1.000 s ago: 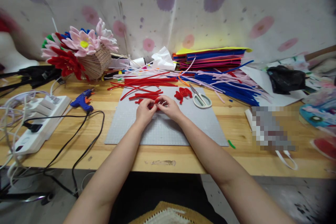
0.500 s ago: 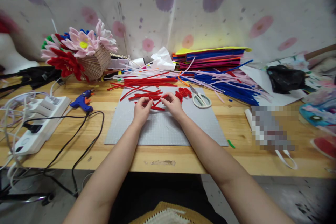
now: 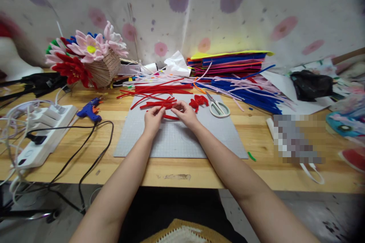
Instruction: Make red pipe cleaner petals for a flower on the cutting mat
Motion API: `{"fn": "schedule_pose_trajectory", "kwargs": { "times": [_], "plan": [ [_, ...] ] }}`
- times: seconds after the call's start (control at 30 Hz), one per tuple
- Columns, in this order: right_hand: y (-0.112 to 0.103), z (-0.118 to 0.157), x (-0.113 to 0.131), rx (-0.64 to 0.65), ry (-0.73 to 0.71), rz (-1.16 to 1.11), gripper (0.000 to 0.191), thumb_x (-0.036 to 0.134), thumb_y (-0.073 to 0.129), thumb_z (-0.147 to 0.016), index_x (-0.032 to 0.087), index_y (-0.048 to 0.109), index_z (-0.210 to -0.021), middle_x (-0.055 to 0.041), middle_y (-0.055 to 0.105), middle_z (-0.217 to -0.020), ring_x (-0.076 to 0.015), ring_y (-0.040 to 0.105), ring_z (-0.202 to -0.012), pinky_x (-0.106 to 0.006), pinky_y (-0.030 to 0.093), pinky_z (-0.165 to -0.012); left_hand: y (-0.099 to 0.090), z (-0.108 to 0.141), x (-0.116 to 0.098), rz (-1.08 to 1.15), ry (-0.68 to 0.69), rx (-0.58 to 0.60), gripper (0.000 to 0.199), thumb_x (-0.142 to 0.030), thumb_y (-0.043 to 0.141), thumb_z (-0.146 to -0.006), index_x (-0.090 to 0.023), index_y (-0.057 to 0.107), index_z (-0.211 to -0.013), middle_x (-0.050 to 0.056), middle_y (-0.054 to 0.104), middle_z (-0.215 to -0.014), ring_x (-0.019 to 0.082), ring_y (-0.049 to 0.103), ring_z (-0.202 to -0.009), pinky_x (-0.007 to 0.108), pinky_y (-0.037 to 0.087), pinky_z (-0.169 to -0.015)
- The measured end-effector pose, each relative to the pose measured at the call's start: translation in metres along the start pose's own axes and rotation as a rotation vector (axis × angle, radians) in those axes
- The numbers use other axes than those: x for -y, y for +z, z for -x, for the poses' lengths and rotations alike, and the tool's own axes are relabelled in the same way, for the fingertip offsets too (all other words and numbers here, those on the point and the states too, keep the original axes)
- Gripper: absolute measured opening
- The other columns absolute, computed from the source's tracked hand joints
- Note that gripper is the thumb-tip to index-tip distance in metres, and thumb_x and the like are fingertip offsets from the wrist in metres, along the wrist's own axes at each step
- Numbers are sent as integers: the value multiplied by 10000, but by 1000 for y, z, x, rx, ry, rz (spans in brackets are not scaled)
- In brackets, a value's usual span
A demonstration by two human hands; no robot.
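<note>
Gray mat [image 3: 182,142], red stem [image 3: 163,104] at left hand's [image 3: 154,119] pinched fingertips, right hand's [image 3: 186,114] hold unclear, fingertips slightly closer than before

Both hands, left [image 3: 154,120] and right [image 3: 185,114], are up close together over the grey mat [image 3: 182,140], fingertips among red stems [image 3: 159,103]. Scissors [image 3: 219,108] lie just beside the red curled pieces [image 3: 199,102], glue gun [image 3: 90,110] off left.
</note>
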State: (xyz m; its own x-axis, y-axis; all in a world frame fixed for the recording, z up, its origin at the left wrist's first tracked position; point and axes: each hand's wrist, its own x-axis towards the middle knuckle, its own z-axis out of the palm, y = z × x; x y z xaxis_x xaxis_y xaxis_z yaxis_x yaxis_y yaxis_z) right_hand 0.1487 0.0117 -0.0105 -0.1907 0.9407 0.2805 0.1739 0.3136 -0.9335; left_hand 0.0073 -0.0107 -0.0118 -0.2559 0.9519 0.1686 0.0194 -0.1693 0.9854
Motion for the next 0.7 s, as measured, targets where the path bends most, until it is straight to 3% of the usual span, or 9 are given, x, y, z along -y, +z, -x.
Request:
{"fn": "schedule_pose_trajectory", "kwargs": {
  "times": [0.1, 0.23, 0.4, 0.53, 0.7],
  "plan": [
    [-8, 2, -3, 119, -58, 301, 225, 308, 607, -676, 192, 526, -850, -13, 576, -831, -132, 503, -734, -284, 404, -695, -3, -3, -1, 101, -40, -135, 209, -353, 631, -646, -155, 591, -701, -21, 564, -597, 89, 525, -529, 200, 415, -496],
    [-14, 6, -5, 195, -148, 580, 46, 205, 571, -692, 182, 541, -719, -33, 561, -810, -163, 481, -827, -318, 367, -779, -5, -6, 1, 156, -53, -207, 212, -346, 620, -656, -156, 550, -719, -29, 541, -605, 76, 515, -493, 189, 420, -442],
    [-11, 3, -4, 103, -48, 206, 73, 237, 512, -720, 186, 499, -771, 10, 540, -743, -107, 480, -660, -247, 387, -621, -3, -5, 3, 146, -42, -200, 205, -302, 589, -685, -170, 486, -805, -22, 544, -700, 85, 563, -511, 186, 428, -420],
    [-10, 0, -2, -19, 26, -113, 135, 272, 546, -674, 176, 486, -748, 21, 511, -713, -86, 458, -609, -217, 372, -546, -1, -2, 8, 42, -40, -88, 194, -327, 554, -715, -185, 473, -820, -8, 564, -732, 122, 613, -586, 200, 453, -448],
    [-9, -1, -3, -73, 56, -153, 113, 245, 552, -651, 171, 513, -726, 21, 512, -703, -79, 450, -603, -205, 375, -528, 1, 1, 12, -67, -20, 73, 167, -320, 552, -720, -175, 517, -796, 3, 604, -720, 112, 607, -575, 218, 476, -534]
  ]
}}
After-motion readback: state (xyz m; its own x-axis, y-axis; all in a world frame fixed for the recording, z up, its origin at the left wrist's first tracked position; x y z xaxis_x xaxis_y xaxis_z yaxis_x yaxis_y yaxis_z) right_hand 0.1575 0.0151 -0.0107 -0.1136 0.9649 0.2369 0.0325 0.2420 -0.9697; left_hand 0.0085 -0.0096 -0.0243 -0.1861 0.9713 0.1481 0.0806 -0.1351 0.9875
